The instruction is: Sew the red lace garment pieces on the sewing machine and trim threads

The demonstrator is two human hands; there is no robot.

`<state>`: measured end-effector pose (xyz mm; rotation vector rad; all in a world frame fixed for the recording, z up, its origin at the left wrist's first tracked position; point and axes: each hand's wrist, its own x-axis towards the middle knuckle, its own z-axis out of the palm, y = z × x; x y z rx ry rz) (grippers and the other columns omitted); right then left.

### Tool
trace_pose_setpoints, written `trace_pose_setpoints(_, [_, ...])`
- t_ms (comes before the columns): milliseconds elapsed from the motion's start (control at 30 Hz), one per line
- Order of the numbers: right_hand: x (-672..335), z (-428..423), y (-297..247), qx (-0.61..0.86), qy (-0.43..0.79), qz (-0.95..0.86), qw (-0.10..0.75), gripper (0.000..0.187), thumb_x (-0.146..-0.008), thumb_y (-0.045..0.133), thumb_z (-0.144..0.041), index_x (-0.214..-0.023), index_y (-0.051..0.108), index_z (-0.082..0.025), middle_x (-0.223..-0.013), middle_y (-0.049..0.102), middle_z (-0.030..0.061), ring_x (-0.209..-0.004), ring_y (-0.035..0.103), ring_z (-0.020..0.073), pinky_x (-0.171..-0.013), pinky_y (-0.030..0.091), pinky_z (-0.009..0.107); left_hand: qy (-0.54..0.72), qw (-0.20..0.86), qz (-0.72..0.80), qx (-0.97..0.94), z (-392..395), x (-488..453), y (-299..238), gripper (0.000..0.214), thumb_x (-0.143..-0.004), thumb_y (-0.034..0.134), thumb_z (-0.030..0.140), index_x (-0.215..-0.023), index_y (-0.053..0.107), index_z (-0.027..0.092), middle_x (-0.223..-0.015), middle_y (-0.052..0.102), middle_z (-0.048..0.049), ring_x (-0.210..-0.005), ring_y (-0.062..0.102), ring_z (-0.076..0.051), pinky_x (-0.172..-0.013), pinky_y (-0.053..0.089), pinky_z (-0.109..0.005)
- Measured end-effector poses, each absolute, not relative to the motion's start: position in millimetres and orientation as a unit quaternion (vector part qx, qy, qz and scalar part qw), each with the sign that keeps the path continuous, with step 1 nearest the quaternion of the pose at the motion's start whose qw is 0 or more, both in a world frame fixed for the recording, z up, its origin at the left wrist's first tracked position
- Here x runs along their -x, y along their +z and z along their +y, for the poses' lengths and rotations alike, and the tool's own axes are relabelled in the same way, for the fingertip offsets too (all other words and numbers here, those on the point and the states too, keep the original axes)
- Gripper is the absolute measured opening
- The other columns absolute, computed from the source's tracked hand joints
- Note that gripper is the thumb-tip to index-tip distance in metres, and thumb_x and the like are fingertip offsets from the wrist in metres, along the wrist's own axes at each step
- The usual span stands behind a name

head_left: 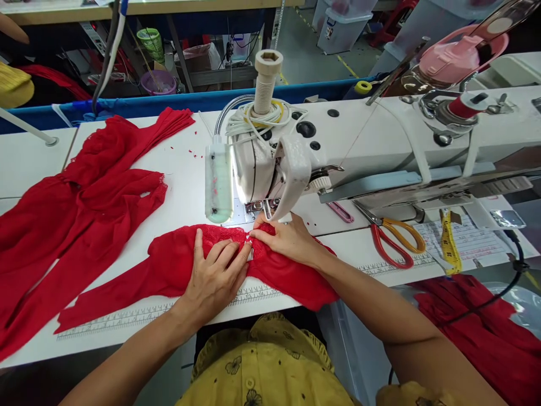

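Observation:
Red lace-trimmed fabric (pixel 169 262) lies across the front of the sewing machine bed. My left hand (pixel 216 276) rests on it with the thumb spread away, its fingertips pressing the cloth beside a small white piece. My right hand (pixel 293 239) pinches the lace edge between thumb and fingers, just in front of the presser foot (pixel 255 207). The white sewing machine (pixel 291 163) stands directly behind both hands. Some of the fabric under my palms is hidden, and the needle cannot be made out clearly.
More red garments (pixel 88 197) lie to the left. Orange-handled scissors (pixel 391 239), a pink seam ripper or similar small tool (pixel 340 212), a yellow tape measure (pixel 450 245) and written paper (pixel 486 242) are at right. A printed ruler (pixel 122 320) runs along the table's front edge. Red cloth (pixel 477 332) hangs lower right.

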<state>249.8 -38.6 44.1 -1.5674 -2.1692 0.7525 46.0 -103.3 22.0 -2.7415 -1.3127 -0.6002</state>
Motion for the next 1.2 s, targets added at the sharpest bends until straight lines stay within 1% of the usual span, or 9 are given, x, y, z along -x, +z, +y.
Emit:
trace_pose_setpoints(100, [-251.2,-38.2,45.5,0.55,0.266,-0.769,0.186,0.008,-0.089,0.066,-0.029,-0.081,0.068,-0.027,-0.085,0.073,-0.0024,-0.082,0.065,0.0184,-0.078,0.045,0.031,-0.171,0.026,-0.425,0.888,-103.2,-45.1,22.4,0.04,-0.095,0.057,0.024,-0.135,0.06,0.022,-0.109,0.07,-0.0085,-0.101,0.063,-0.024,-0.118,0.012,-0.075])
trace_pose_setpoints(200, [-255.4,-36.5,48.1,0.532,0.28,-0.778,0.184,0.005,-0.089,0.064,-0.024,-0.086,0.067,-0.027,-0.09,0.074,-0.0024,-0.087,0.066,0.0189,-0.081,0.046,0.031,-0.16,0.036,-0.427,0.889,-102.6,-45.0,23.1,0.039,-0.096,0.057,0.026,-0.134,0.062,0.023,-0.108,0.07,-0.0088,-0.099,0.061,-0.024,-0.117,0.013,-0.075])
trace_pose_setpoints(300, [-259.4,-35.4,49.6,0.524,0.294,-0.777,0.187,0.008,-0.089,0.062,-0.021,-0.091,0.067,-0.026,-0.095,0.074,-0.0017,-0.093,0.067,0.019,-0.084,0.047,0.031,-0.158,0.038,-0.431,0.888,-102.2,-45.5,23.1,0.039,-0.096,0.057,0.026,-0.134,0.062,0.023,-0.108,0.069,-0.0085,-0.098,0.06,-0.024,-0.117,0.012,-0.075])
trace_pose_setpoints(567, [-257.0,-36.9,50.5,0.549,0.285,-0.766,0.177,0.009,-0.09,0.062,-0.022,-0.088,0.07,-0.027,-0.092,0.074,-0.0015,-0.091,0.066,0.0193,-0.083,0.046,0.03,-0.159,0.034,-0.435,0.886,-102.4,-46.0,23.2,0.039,-0.096,0.057,0.026,-0.134,0.063,0.023,-0.108,0.069,-0.0085,-0.098,0.06,-0.023,-0.117,0.012,-0.075])
trace_pose_setpoints(833, [-257.4,-35.8,52.1,0.553,0.295,-0.764,0.154,0.013,-0.091,0.058,-0.024,-0.093,0.071,-0.026,-0.098,0.073,-0.0001,-0.098,0.065,0.02,-0.088,0.045,0.028,-0.157,0.039,-0.436,0.885,-103.1,-45.6,23.5,0.039,-0.096,0.057,0.027,-0.134,0.062,0.024,-0.108,0.068,-0.0086,-0.099,0.06,-0.024,-0.117,0.013,-0.074])
trace_pose_setpoints(1067, [-258.1,-35.8,49.9,0.549,0.301,-0.761,0.17,0.01,-0.09,0.06,-0.023,-0.092,0.07,-0.025,-0.097,0.074,-0.0012,-0.095,0.066,0.0185,-0.087,0.044,0.027,-0.157,0.038,-0.437,0.885,-103.4,-45.9,21.5,0.039,-0.096,0.057,0.028,-0.135,0.062,0.024,-0.109,0.068,-0.0088,-0.1,0.059,-0.024,-0.117,0.013,-0.073])
trace_pose_setpoints(1200, [-258.6,-35.5,46.0,0.541,0.29,-0.77,0.172,0.01,-0.091,0.06,-0.025,-0.091,0.07,-0.026,-0.095,0.074,-0.0008,-0.094,0.066,0.0192,-0.085,0.044,0.029,-0.156,0.038,-0.435,0.886,-102.8,-45.7,23.9,0.039,-0.096,0.056,0.028,-0.134,0.063,0.024,-0.109,0.068,-0.009,-0.099,0.059,-0.024,-0.117,0.015,-0.072])
